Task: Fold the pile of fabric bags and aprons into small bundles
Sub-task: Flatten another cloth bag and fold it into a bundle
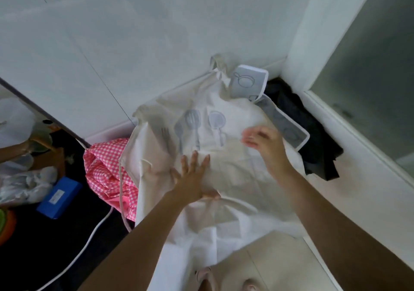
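Note:
A cream apron (226, 178) printed with grey kitchen utensils lies spread over the pile on the floor. My left hand (192, 174) presses flat on its middle, fingers straight and spread. My right hand (264, 143), blurred, hovers with relaxed fingers over the apron's right side. A grey apron with white trim (248, 80) sticks out from under the cream one at the back. A pink checked fabric (105, 167) is bunched at the left. Dark fabric (313, 138) lies crumpled in the corner at the right.
White walls (156, 44) meet at a corner behind the pile, with a glass panel (369, 78) at the right. A blue box (59, 197), plastic bags (24, 183) and a white cable (89, 234) lie on the dark floor at the left.

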`<action>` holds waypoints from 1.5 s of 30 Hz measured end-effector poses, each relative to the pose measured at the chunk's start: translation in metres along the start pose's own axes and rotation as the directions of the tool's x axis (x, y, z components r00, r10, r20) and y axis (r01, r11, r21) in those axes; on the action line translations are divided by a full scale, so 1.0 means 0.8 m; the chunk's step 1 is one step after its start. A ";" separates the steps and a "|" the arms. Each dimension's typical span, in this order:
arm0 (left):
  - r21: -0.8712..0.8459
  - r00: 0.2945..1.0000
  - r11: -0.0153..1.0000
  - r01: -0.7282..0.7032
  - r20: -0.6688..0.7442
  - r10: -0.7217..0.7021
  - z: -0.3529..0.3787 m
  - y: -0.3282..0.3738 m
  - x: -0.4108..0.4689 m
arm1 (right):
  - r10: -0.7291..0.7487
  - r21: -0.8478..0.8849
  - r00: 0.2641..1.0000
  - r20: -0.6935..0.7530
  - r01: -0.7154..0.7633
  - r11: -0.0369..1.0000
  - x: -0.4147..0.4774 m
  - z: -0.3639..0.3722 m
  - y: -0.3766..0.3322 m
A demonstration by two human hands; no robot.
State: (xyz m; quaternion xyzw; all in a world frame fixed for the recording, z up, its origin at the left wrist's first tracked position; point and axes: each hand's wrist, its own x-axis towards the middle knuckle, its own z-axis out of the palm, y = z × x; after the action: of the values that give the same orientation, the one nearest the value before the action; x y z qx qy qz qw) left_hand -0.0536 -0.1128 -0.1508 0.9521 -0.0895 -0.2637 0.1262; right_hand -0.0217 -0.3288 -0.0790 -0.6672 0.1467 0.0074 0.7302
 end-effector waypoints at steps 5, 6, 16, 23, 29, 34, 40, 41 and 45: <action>0.044 0.994 0.996 0.081 -0.078 -0.077 -0.002 0.002 0.005 | 0.381 0.298 0.925 0.008 -0.366 0.882 -0.123 -0.089 0.096; 0.044 0.987 0.992 0.119 -0.116 -0.114 -0.006 0.002 0.005 | 0.446 0.381 0.895 0.012 -0.417 0.825 -0.132 -0.094 0.115; -0.192 0.766 0.979 -0.070 -0.639 -0.071 0.074 0.062 -0.103 | 0.727 0.598 0.681 0.088 -0.619 0.509 -0.189 -0.101 0.236; -0.837 0.920 0.490 0.242 0.038 -0.390 0.149 0.076 -0.192 | 0.564 0.594 0.804 0.186 -0.549 0.587 -0.176 -0.063 0.200; -0.807 0.803 -0.498 0.317 0.507 -0.312 0.231 0.033 -0.194 | 0.548 0.591 0.789 0.278 -0.590 0.550 -0.178 -0.064 0.188; -0.737 0.826 -0.675 0.035 0.401 -0.396 0.252 0.035 -0.198 | 0.554 0.647 0.787 0.271 -0.575 0.501 -0.177 -0.076 0.180; -0.655 0.907 -0.755 -0.017 0.307 -0.287 0.237 0.082 -0.219 | 0.744 0.514 0.662 0.093 -0.672 0.534 -0.218 -0.083 0.202; -0.644 0.904 -0.765 -0.003 0.325 -0.277 0.235 0.087 -0.221 | 0.800 0.502 0.586 0.126 -0.734 0.458 -0.231 -0.082 0.214; -0.659 0.891 -0.751 0.042 0.365 -0.271 0.219 0.095 -0.238 | 0.672 0.624 0.514 0.533 -0.775 0.098 -0.294 -0.056 0.227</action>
State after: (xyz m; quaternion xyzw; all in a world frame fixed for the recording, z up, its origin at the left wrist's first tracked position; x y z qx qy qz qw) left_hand -0.3142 -0.1738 -0.1830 0.2528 0.4308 -0.1412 0.8547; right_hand -0.2937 -0.3095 -0.2057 -0.0851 0.3975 0.3332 0.8507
